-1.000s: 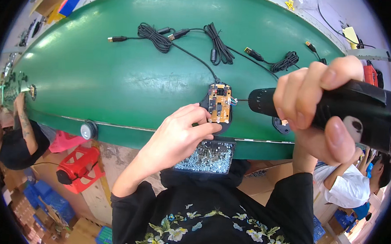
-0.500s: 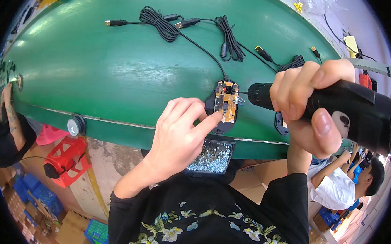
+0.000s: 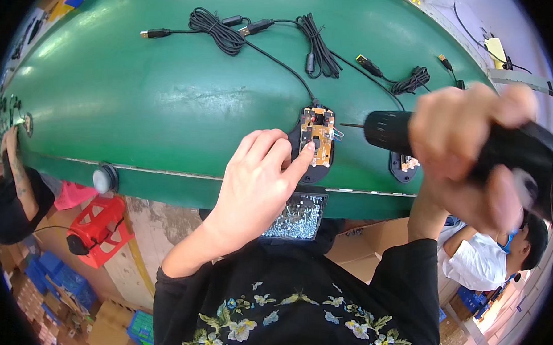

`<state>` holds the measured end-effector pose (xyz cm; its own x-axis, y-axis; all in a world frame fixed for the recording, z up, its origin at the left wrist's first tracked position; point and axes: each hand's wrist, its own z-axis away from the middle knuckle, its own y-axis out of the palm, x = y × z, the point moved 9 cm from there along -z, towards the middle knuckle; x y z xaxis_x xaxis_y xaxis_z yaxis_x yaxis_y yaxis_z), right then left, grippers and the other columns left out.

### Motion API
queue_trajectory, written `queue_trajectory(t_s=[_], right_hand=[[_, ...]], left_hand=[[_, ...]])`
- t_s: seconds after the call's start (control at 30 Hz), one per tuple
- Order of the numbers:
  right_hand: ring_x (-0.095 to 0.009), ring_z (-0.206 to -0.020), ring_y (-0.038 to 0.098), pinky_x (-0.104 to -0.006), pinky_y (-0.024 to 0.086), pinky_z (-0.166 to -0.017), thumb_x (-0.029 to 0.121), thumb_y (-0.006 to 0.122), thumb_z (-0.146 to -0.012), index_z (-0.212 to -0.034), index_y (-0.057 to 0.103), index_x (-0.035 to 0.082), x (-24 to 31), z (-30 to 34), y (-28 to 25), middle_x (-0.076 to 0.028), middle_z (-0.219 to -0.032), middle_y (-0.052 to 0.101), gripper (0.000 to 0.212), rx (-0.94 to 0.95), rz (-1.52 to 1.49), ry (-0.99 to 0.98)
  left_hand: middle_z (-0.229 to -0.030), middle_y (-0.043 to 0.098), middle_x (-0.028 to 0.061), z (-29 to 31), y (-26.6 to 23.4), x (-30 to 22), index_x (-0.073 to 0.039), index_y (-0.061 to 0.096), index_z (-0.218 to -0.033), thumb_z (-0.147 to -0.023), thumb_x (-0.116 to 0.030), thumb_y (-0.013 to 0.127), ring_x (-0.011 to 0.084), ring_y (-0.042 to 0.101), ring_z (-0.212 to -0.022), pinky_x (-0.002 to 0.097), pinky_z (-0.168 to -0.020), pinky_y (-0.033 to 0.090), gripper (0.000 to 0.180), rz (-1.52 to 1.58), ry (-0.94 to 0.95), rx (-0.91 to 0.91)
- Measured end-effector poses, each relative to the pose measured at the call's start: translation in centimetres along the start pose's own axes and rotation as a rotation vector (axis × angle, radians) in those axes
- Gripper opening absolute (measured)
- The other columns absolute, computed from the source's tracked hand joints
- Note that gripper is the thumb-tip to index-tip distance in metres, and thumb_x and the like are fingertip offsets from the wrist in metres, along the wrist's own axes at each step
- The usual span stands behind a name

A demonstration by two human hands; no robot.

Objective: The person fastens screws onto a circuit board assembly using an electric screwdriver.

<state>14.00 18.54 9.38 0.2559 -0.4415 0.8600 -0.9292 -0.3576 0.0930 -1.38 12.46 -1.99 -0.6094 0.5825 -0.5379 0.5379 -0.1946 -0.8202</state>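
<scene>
Surface point(image 3: 143, 114): smooth, semi-gloss green; highlights are reflected and faint scuffs shown. Power screwdriver point(image 3: 387, 130): black plastic, fitted with a thin metal bit point(image 3: 352, 125). Circuit board point(image 3: 325, 144): tan, set in a base point(image 3: 316, 174) of dark plastic. Cables point(image 3: 219, 37): matt black, rubbery-looking; plugs point(image 3: 145, 34) are tipped in metal. Screws point(image 3: 300, 217): shiny metal, held in a dark plastic tray point(image 3: 289, 238). Shirt point(image 3: 290, 281): matt cloth, embroidered in thread. Stool point(image 3: 81, 225): red plastic.

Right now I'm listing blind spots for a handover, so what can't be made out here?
All in the head view:
Right hand's exact grip on the black screwdriver: motion blur.
Screwdriver's rear end: lost at the dark right rim.
Lower left of the circuit board's black base: behind the left hand.
Individual metal pieces: too small.
</scene>
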Motion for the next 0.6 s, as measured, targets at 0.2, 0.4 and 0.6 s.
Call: queue_trajectory(t_s=[0.2, 0.4, 0.6], right_hand=[[-0.011, -0.053, 0.067, -0.0233, 0.061, -0.053, 0.013, 0.089, -0.078, -0.11, 0.056, 0.001, 4.0, 0.8, 0.8, -0.005, -0.069, 0.07, 0.047, 0.124, -0.352, -0.107], [-0.014, -0.048, 0.064, -0.0264, 0.058, -0.048, 0.01, 0.086, -0.084, -0.112, 0.054, 0.001, 3.5, 1.4, 2.1, -0.008, -0.067, 0.068, 0.043, 0.225, -0.459, -0.137], [-0.015, -0.046, 0.061, -0.0265, 0.054, -0.044, 0.013, 0.084, -0.088, -0.115, 0.051, 0.003, 2.9, 2.3, 2.7, -0.008, -0.068, 0.068, 0.044, 0.146, -0.447, -0.165]], left_hand=[[-0.08, 0.064, 0.0037, 0.5, -1.6, -0.1, -0.005, 0.075, -0.117, -0.066, -0.006, 0.087, 0.0243, 0.066, -0.084, 0.0376, -0.078, 0.05, 0.052, 0.274, -0.01, -0.223], [-0.081, 0.065, 0.0049, 0.5, -1.7, -1.0, -0.003, 0.074, -0.116, -0.063, -0.001, 0.086, 0.0237, 0.067, -0.079, 0.037, -0.075, 0.05, 0.054, 0.279, 0.052, -0.27], [-0.082, 0.066, 0.0058, 0.6, -1.6, -1.4, -0.002, 0.075, -0.114, -0.064, 0.002, 0.084, 0.0242, 0.067, -0.08, 0.0383, -0.078, 0.052, 0.051, 0.277, 0.067, -0.252]])
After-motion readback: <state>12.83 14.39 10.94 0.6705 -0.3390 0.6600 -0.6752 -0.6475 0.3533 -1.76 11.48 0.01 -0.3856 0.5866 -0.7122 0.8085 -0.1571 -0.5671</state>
